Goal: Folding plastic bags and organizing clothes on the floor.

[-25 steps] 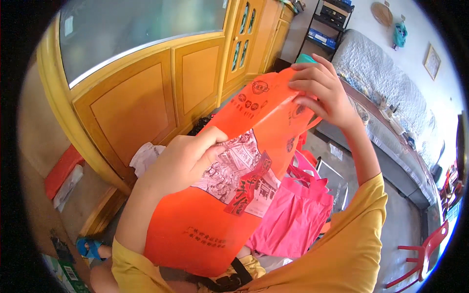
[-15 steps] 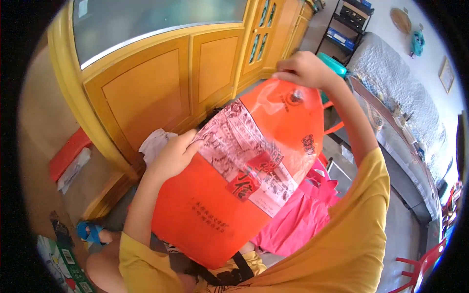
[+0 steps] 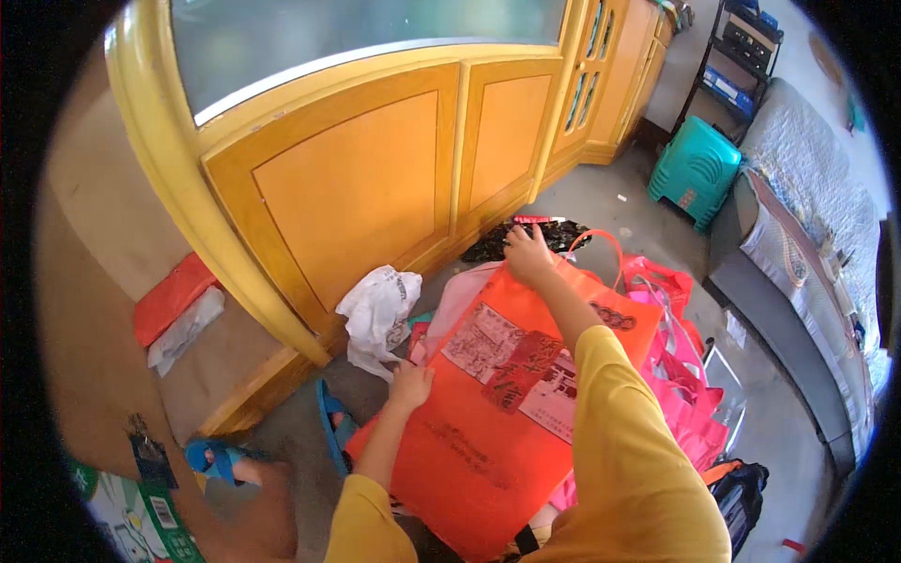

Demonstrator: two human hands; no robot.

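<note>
A large orange shopping bag (image 3: 469, 427) with a printed picture band across its middle lies tilted in front of me, over other bags. At its left edge my left hand (image 3: 410, 383) is closed, pinching the side. My right hand (image 3: 528, 255) has its fingers bent over the far upper corner and grips it there. One orange loop handle (image 3: 601, 246) stands up beyond the right forearm. Past the left hand lies a crumpled white plastic bag (image 3: 377, 314). Pink bags (image 3: 680, 394) are heaped to the right, partly under the orange one.
Wooden cabinets (image 3: 357, 188) run along the far left. A black patterned bag (image 3: 486, 246) lies at their foot. A teal plastic stool (image 3: 696, 169) stands at the far right, by a grey sofa (image 3: 784, 244). Blue slippers (image 3: 221, 460) are at lower left; a black bag (image 3: 737, 497) is at lower right.
The orange bag has come down from a raised position onto the heap. My right hand has lowered with it, and my left hand has moved down along its edge. The view has shifted.
</note>
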